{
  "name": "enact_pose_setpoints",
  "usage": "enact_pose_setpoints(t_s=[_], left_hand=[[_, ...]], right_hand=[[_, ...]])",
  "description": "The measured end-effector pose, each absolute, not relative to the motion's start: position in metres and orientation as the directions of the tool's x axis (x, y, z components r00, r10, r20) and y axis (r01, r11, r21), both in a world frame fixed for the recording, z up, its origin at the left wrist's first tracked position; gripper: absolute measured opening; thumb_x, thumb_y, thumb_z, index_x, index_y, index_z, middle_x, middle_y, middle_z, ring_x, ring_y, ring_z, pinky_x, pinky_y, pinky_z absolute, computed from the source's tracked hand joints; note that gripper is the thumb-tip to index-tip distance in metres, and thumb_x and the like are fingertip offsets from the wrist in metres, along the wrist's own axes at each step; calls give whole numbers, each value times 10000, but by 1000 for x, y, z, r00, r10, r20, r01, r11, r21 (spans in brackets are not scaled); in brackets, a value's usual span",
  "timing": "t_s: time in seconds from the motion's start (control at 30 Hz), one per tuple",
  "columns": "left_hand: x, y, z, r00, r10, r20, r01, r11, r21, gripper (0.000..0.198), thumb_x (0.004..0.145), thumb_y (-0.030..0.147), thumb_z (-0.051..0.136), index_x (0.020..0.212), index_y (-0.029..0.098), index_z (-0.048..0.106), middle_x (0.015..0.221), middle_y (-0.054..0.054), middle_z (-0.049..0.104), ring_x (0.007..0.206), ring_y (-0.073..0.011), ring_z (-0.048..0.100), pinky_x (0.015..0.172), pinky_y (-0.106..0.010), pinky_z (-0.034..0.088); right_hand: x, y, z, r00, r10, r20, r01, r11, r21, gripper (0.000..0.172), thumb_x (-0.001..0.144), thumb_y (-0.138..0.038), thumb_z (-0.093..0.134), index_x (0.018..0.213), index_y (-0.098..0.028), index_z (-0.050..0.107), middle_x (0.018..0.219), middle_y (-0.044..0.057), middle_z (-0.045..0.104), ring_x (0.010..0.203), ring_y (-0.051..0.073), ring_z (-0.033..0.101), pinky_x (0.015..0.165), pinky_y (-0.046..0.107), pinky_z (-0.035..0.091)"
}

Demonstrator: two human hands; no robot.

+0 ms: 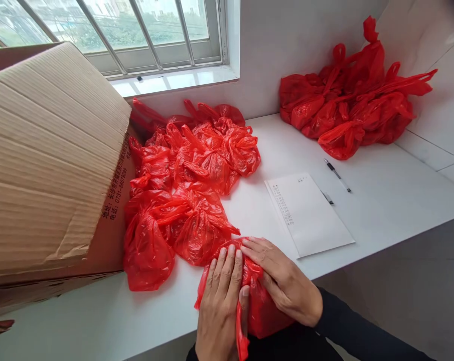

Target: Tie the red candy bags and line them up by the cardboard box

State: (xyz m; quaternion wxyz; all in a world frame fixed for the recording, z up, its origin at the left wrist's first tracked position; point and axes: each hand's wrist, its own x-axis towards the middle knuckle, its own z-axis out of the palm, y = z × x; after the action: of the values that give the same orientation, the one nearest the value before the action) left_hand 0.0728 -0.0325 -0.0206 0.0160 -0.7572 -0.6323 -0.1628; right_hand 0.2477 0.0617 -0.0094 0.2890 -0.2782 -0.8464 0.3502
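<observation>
A full red plastic bag (pixel 265 313) sits at the front edge of the white table, partly covered by both hands. My left hand (pixel 219 303) lies over its left side, fingers stretched out and pointing away from me. On the upper right of the same bag rests my right hand (pixel 285 281), its fingers extended flat toward the left hand. A loose strip of red plastic hangs beside my left thumb. Just beyond the hands is a knotted red bag (pixel 200 228), with another red bag (pixel 150 253) to its left. What the bags contain cannot be made out.
A large open cardboard box (pixel 57 160) stands at the left. Several tied red bags (pixel 215 160) lie behind, and a heap of red bags (pixel 347 113) fills the back right corner. Written paper (pixel 315 220) and a pen (pixel 337 175) lie right of centre. A barred window (pixel 159 30) is behind.
</observation>
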Motion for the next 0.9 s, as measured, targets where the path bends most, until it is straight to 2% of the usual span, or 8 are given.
enact_pose_setpoints(t_s=[0.1,0.23,0.4,0.47,0.57,0.67,0.77,0.9], left_hand=[[69,-37,-9,45,954,296,922,-153,354,541,1030,186,326,1567,135,292,1629,-83,360,1532,-238,236,1247,-381,199],[61,-41,-4,-71,913,402,888,-126,443,521,1050,264,244,1551,183,360,1564,-72,452,1481,-269,329,1220,-406,239],[44,-45,-7,-105,885,454,939,-62,338,600,976,136,343,1574,162,306,1510,-152,500,1420,-320,395,1171,-514,257],[40,-46,-3,-109,872,477,960,-32,279,574,976,158,383,1549,190,377,1368,-163,603,1257,-327,512,1062,-515,336],[42,-38,12,-150,862,485,931,-42,362,447,1013,237,392,1429,243,556,1005,-97,702,848,-231,597,813,-392,428],[52,-13,35,-247,869,429,828,-41,560,388,1041,320,376,1311,258,647,928,-52,733,670,-172,617,661,-317,470],[59,24,59,-303,882,361,721,-35,692,379,1048,378,377,1277,276,661,901,-11,748,647,-145,653,613,-278,500],[53,74,78,-324,883,341,660,-47,749,417,1052,439,339,1229,265,674,911,-14,722,831,-170,696,742,-299,541]], right_hand=[[254,62,4,-542,801,255,216,426,-879,335,1047,-250,420,1335,-275,589,1367,70,637,1326,243,538,1181,486,366],[265,62,15,-350,935,63,175,131,-976,271,1072,-353,376,1125,-274,630,1228,62,660,1176,238,597,1026,387,464],[281,58,9,-329,935,-131,77,-111,-991,333,1066,-444,366,1061,-263,646,1192,64,661,1152,257,592,1010,389,470],[291,54,9,-353,920,-169,19,-173,-985,349,1059,-443,376,1116,-263,670,1223,78,663,1199,277,586,1048,420,467],[304,46,19,-337,927,-165,-38,-188,-981,343,1047,-419,394,1105,-267,697,1170,98,686,1136,301,636,1007,456,519],[309,44,39,-296,954,-42,-140,-87,-986,339,1036,-389,381,987,-285,700,995,105,686,985,311,684,859,459,597],[302,51,57,-261,961,89,-239,25,-971,340,1034,-367,365,922,-303,680,908,89,657,931,308,695,800,463,617],[278,67,65,-217,964,154,-325,78,-943,365,1061,-358,329,976,-292,677,999,79,663,1006,282,676,857,450,603]])
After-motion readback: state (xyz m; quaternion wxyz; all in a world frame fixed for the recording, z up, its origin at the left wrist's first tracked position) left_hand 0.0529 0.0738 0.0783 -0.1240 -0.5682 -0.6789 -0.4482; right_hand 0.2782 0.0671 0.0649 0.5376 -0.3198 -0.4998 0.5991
